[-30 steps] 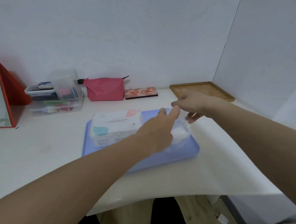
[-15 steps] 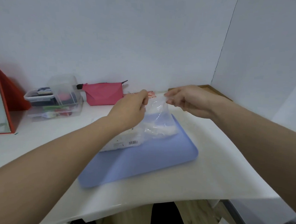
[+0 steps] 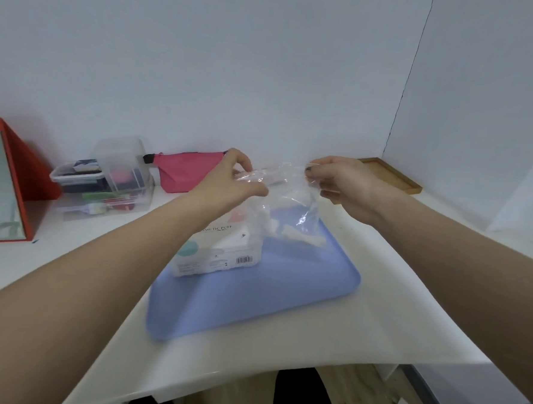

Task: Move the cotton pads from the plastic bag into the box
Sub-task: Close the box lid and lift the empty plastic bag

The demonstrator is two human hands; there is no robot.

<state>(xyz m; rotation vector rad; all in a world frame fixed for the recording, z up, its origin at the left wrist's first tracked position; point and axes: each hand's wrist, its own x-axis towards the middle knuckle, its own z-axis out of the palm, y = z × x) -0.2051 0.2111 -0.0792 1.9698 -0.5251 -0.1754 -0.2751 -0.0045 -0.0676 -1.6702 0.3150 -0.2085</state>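
Pinching the plastic bag (image 3: 285,200) mouth from opposite sides, left hand (image 3: 233,181) and right hand (image 3: 342,186) apart.

Our two forearms are bare, with no sleeves; our right hand (image 3: 338,182) has dark-painted fingernails.

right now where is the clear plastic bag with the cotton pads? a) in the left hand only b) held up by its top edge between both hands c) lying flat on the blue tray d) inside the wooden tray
b: the left hand and the right hand each pinch the top edge of the clear plastic bag, which hangs above the blue tray.
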